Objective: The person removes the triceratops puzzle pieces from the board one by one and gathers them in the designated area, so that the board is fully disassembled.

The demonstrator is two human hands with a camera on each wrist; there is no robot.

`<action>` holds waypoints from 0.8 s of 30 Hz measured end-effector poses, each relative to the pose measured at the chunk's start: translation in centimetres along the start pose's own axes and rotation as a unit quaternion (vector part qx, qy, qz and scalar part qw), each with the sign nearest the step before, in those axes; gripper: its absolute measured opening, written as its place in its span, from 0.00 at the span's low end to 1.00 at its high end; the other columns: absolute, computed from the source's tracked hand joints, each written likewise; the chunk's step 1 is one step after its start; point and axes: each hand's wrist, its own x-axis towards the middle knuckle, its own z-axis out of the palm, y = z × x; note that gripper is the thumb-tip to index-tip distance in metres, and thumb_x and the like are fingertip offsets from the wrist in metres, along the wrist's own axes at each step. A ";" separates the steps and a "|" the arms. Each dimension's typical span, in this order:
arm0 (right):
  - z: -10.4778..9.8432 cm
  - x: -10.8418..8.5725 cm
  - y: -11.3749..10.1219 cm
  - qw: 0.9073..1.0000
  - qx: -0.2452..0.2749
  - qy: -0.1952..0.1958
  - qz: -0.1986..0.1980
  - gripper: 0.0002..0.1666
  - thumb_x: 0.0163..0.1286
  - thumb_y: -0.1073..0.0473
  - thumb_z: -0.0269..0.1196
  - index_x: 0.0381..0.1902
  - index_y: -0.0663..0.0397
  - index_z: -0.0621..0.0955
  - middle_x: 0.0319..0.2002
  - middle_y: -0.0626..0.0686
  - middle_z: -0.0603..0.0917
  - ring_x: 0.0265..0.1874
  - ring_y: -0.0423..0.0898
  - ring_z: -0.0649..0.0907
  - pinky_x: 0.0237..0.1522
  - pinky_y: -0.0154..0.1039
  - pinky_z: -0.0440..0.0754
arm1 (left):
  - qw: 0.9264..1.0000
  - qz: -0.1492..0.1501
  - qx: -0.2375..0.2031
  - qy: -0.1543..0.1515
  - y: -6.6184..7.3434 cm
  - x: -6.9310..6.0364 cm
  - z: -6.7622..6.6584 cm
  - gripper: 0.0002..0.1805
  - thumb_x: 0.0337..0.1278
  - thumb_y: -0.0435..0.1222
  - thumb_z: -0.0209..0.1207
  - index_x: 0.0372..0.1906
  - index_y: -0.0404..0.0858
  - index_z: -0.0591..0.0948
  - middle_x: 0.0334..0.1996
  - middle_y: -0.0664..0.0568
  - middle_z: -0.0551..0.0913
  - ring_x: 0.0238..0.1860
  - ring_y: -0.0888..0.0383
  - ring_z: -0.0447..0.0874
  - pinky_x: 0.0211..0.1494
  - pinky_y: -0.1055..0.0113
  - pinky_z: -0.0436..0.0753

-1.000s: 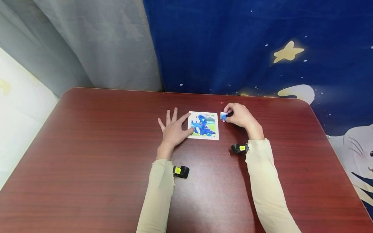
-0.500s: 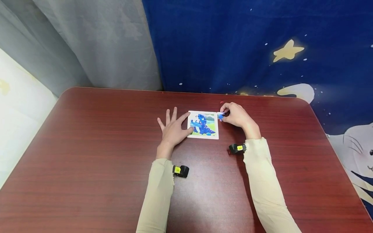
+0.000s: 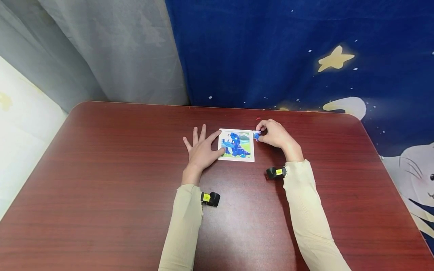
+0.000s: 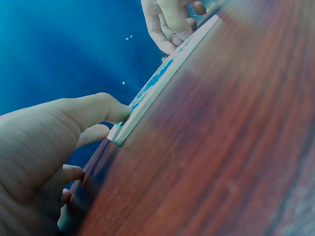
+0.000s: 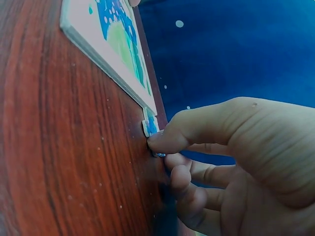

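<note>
A square jigsaw puzzle board (image 3: 236, 159) with a white border and a blue dinosaur picture lies flat near the table's far side. My left hand (image 3: 200, 155) is spread at its left side, with the thumb and index finger resting on the border and the other fingers straight out. In the left wrist view, the thumb (image 4: 106, 109) presses on the board's corner. Beside the board's upper right edge, my right hand (image 3: 278, 136) pinches a small blue puzzle piece (image 3: 256, 136). The right wrist view has this puzzle piece (image 5: 150, 124) against the board's edge, partly hidden by the thumb.
A tiny red thing (image 3: 258, 118) lies beyond the right hand, too small to identify. The reddish-brown table (image 3: 112, 180) reaches back to a grey curtain (image 3: 135, 49) and a blue one (image 3: 244, 52). A black wrist camera hangs at each sleeve.
My right hand has slid left with the puzzle piece, from a small gap to the board's right edge. Over the last half second it has barely moved. The left hand stays in place.
</note>
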 end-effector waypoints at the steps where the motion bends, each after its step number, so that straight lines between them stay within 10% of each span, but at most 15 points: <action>1: 0.0 0.0 0.0 1.000 0.000 0.000 -0.001 0.14 0.52 0.67 0.65 0.38 0.62 0.77 0.39 0.60 0.75 0.42 0.54 0.72 0.48 0.48 0.68 | 1.000 0.000 0.000 0.000 0.0 0.0 0.0 0.37 0.48 0.54 0.59 0.67 0.59 0.65 0.73 0.47 0.43 0.72 0.46 0.27 0.61 0.37 0.24; 24: -0.4 -0.2 -1.5 0.999 0.012 0.039 -0.024 0.13 0.57 0.67 0.61 0.42 0.61 0.78 0.40 0.59 0.76 0.42 0.54 0.73 0.47 0.48 0.69 | 1.000 -0.002 0.003 -0.002 0.1 0.0 0.0 0.36 0.48 0.54 0.59 0.67 0.59 0.65 0.73 0.47 0.43 0.72 0.46 0.27 0.61 0.37 0.25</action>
